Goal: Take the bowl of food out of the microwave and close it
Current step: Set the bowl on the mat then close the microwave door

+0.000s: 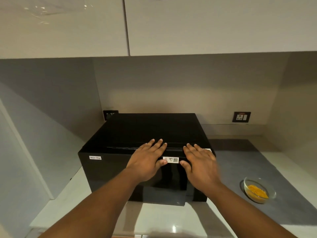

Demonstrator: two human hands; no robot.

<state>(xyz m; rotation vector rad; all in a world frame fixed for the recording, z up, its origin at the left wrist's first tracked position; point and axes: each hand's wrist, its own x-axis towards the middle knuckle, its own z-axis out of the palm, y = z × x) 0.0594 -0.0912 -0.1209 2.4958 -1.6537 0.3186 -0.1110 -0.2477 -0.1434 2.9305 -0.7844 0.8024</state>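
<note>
A black microwave stands on the pale counter, its door flush with the body. My left hand lies flat on the door's top edge, fingers spread. My right hand rests beside it in the same way, holding nothing. A white sticker with a QR code shows between my thumbs. The glass bowl of yellow food sits on the counter to the right of the microwave, apart from both hands.
White wall cabinets hang overhead. A wall socket is behind the microwave on the right, another socket at the back left. A wall closes the left side. The counter extends in front.
</note>
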